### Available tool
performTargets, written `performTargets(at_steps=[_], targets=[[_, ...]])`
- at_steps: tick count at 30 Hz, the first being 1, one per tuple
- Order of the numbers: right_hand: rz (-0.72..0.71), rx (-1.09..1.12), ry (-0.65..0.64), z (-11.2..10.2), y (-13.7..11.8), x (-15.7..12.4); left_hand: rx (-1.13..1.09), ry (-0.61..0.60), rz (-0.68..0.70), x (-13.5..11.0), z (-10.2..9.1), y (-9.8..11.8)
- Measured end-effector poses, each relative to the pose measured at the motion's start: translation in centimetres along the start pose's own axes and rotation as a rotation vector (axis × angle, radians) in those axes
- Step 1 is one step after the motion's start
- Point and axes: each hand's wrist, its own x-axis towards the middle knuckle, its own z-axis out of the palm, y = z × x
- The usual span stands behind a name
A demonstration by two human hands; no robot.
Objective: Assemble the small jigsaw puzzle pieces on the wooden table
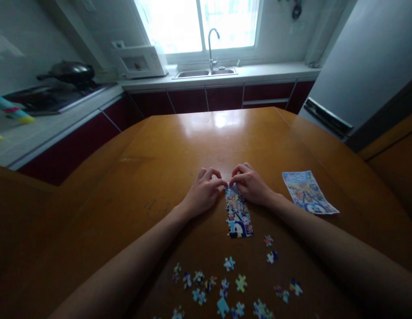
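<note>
A partly joined jigsaw puzzle [238, 212] lies on the wooden table, a tall strip with a blue cartoon dog's face at its near end. At its far edge my left hand [206, 190] has thumb and forefinger pinched close to the top left corner. From the other side my right hand [250, 184] pinches at the same far edge and covers part of the strip's right side. The two sets of fingertips almost meet there. Whatever small piece lies between them is too hidden to make out. Loose puzzle pieces [229, 263] are scattered nearer to me.
A printed picture sheet [307, 190] lies to the right, beyond my right forearm. More puzzle pieces [222, 306] spread along the near side of the table [159, 150]. Past the table are a sink [192, 74], a microwave [137, 62], a wok [71, 72] and a refrigerator [365, 66].
</note>
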Motion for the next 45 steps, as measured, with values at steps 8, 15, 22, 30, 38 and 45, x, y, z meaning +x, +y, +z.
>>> performTargets(at_steps=[8, 15, 22, 30, 38, 45], targets=[[0.080, 0.111, 0.152, 0.1, 0.1, 0.2, -0.023, 0.031, -0.038, 0.0, 0.1, 0.1], [0.062, 0.092, 0.136, 0.1, 0.2, 0.2, 0.018, -0.027, 0.001, 0.0, 0.1, 0.1], [0.092, 0.099, 0.170, 0.2, 0.4, 0.3, 0.003, -0.019, -0.012, 0.0, 0.1, 0.2], [0.109, 0.078, 0.231, 0.1, 0.2, 0.1, -0.026, 0.087, -0.072, 0.2, 0.2, 0.1], [0.009, -0.056, 0.261, -0.8, -1.2, 0.1, -0.070, 0.129, -0.101, 0.5, 0.3, -0.4], [-0.145, -0.157, 0.108, -1.3, -6.4, -4.3, -0.093, 0.158, -0.106, 0.6, 1.0, -1.0]])
